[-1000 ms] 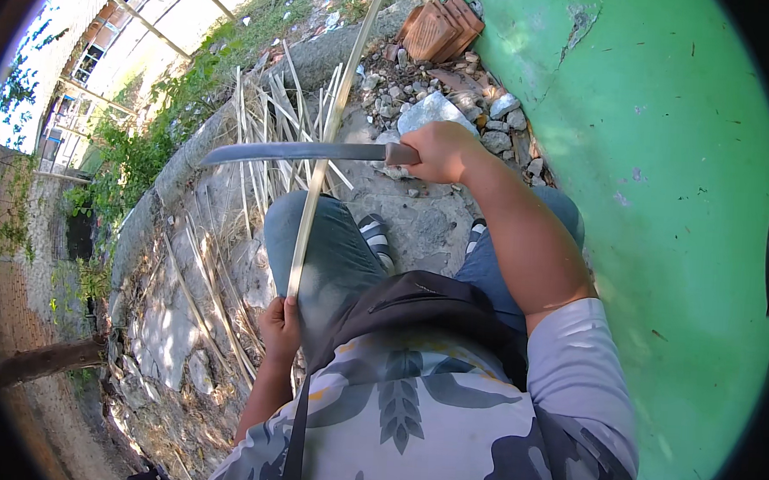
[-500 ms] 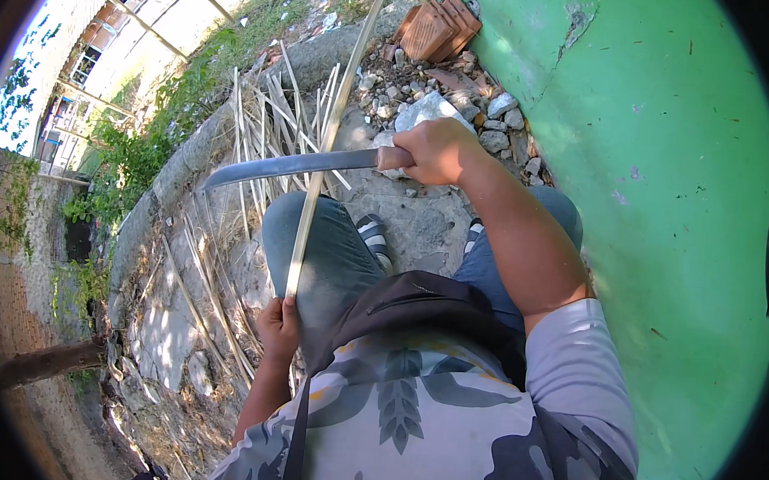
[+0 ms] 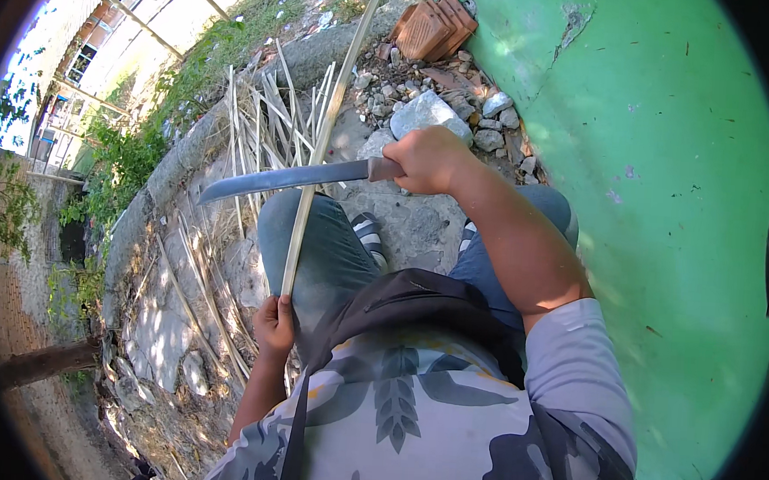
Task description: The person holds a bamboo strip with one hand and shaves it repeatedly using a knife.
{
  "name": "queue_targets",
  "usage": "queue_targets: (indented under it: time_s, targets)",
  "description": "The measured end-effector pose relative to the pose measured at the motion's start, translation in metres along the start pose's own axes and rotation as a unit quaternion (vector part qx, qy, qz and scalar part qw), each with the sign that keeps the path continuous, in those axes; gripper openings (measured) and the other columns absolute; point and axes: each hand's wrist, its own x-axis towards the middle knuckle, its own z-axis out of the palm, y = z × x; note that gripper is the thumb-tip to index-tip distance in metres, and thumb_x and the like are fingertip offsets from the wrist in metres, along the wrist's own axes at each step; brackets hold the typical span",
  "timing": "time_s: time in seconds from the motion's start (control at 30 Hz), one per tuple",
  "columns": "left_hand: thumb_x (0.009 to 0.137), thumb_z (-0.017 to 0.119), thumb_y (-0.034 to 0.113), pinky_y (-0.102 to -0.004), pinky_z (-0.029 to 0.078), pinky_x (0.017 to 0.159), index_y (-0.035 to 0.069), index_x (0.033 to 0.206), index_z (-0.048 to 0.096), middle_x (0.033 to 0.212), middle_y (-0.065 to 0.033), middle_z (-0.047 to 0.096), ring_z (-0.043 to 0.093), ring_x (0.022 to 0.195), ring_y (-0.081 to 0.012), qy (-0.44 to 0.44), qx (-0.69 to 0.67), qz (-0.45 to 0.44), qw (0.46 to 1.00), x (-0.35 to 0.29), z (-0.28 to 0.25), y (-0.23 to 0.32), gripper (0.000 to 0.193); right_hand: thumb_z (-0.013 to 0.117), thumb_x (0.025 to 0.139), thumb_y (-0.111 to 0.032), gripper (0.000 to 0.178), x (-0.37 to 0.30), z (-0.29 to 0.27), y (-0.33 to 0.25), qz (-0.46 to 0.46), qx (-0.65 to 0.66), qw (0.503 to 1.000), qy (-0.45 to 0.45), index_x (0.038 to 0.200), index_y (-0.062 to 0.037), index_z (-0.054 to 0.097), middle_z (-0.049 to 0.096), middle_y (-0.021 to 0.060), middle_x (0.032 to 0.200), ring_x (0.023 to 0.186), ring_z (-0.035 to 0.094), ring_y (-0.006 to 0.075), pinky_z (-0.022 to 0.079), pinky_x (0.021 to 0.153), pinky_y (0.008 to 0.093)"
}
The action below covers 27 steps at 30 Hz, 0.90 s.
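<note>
I view the site through the head camera, whose dark circular rim cuts off all four corners. The largest item is the green painted surface [image 3: 664, 211] along the right side; the right forearm stands between it and the work. The patterned shirt [image 3: 480, 410] fills the lower edge and continues out of view. Rough stone ground [image 3: 420, 224] lies between the feet, bounded on the left by a curved low curb [image 3: 158, 172]. Jeans [image 3: 336, 255] cover both bent legs, partly hidden under the black waist bag [image 3: 424, 307]. A long pale strip [image 3: 324, 131] rises at a slant past the left knee; its upper end is cut off at the top edge, its lower end concealed in the left hand. Loose pale strips [image 3: 259, 138] lie in a heap beyond that knee. The machete [image 3: 266, 182] crosses the long strip, tip pointing left over the ground; I cannot confirm contact, and any marking on the blade is too fine to read. Terracotta blocks [image 3: 430, 32] sit stacked beside the green surface, behind a grey stone [image 3: 430, 116]. The right hand [image 3: 432, 158] is closed around the machete handle, hiding its rear part. The left hand [image 3: 274, 325] grips the strip, thumb uppermost.
</note>
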Motion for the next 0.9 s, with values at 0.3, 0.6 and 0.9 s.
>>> queue_targets:
  time_s: [0.3,0.6,0.9]
  targets:
    - [0.103,0.058,0.024,-0.0263,0.031,0.052,0.004,0.068,0.048,0.059,0.0049,0.045,0.036,0.059,-0.0052,-0.003,0.055,0.03,0.998,0.001,0.0,0.004,0.042,0.067,0.079,-0.03,0.021,0.013,0.013,0.043,0.099,0.077,0.991,0.043,0.093,-0.014,0.07,0.072,0.0133,0.094,0.092,0.068,0.0348,0.053,0.081,0.0454]
    - [0.103,0.058,0.026,-0.0263,0.032,0.051,0.004,0.068,0.05,0.059,0.0045,0.046,0.037,0.058,-0.0052,-0.002,0.011,0.023,1.0,0.0,0.001,0.007,0.042,0.07,0.079,-0.031,0.022,0.003,-0.003,0.006,0.005,0.084,0.996,-0.006,0.091,-0.0132,0.069,0.071,0.0128,0.089,0.088,0.068,0.0342,0.053,0.078,0.0458]
    - [0.103,0.058,0.028,-0.027,0.032,0.051,0.003,0.069,0.052,0.058,0.0038,0.045,0.038,0.059,-0.0048,0.003,0.066,0.037,0.997,0.0,0.003,0.016,0.042,0.069,0.081,-0.03,0.022,0.006,0.004,0.041,0.078,0.097,0.992,0.025,0.097,-0.015,0.07,0.072,0.0117,0.095,0.094,0.068,0.0328,0.053,0.082,0.0449]
